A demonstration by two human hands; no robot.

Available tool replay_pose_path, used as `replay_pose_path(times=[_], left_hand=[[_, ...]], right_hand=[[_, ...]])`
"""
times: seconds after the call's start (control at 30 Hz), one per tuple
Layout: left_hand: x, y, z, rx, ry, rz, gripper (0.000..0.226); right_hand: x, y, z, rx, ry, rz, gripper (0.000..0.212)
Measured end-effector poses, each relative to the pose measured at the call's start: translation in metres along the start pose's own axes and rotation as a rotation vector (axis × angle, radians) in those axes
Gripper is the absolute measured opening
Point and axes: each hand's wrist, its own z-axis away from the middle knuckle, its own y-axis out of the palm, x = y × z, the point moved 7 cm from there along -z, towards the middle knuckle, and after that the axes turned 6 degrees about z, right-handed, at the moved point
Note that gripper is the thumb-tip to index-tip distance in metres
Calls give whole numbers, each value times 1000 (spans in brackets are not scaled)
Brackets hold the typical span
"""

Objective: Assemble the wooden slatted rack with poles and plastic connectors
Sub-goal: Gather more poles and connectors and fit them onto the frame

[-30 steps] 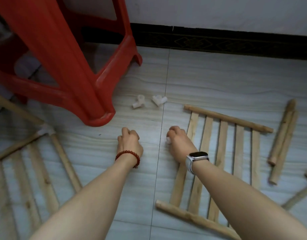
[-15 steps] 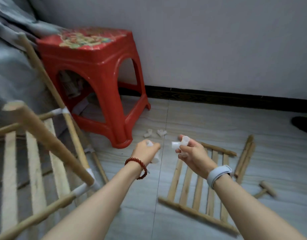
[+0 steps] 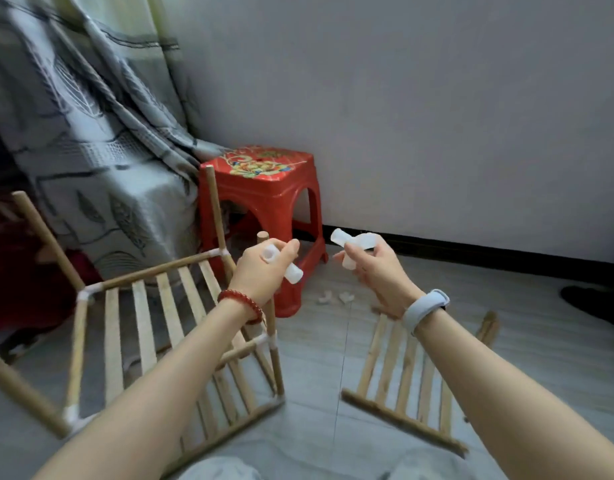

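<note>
To the left of and below the left hand stands the part-built rack (image 3: 153, 327): a slatted shelf held in a frame of wooden poles, joined at its corners by white plastic connectors (image 3: 85, 295), with upright poles rising from those corners. Their top ends are bare, so this much looks finished while the next level is not yet begun. A second slatted layer shows lower down in the same frame, under the left forearm, though blur makes its joints hard to read.

The left hand (image 3: 264, 271), with a red bead bracelet at the wrist, has its fingers curled round a white connector (image 3: 281, 263), gripping it just above the rack's nearest upright. The right hand (image 3: 375, 271), with a pale band at the wrist, pinches a second white connector (image 3: 350, 247) between thumb and fingers, a short way from the left hand and level with it. Neither connector is on a pole yet; I judge the step in hand to be fitting them onto the bare pole tops.

Beyond and between the hands, two more loose connectors (image 3: 335, 297) lie on the floor beside the red stool (image 3: 264, 209). Below the right hand a loose slatted panel (image 3: 402, 375) lies flat on the floor, its rail ends without connectors. Further right of that hand lie spare poles (image 3: 487, 329), unused.

Judged so: roughly half built, with the panel, the poles and four connectors left to join
</note>
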Motion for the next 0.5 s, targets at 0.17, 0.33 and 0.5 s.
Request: replay_pose_path(times=[0.17,0.33,0.5], left_hand=[[22,-65,10,-162,-101,125,29],[29,-89,-1,-181,-151,262,7],[24,-94,-11,-225,-93,283,22]], right_hand=[[45,44,-7,1,-111,109,15],[72,89,-28,81,-254,334,17],[76,104,-34,77,-448,707,23]])
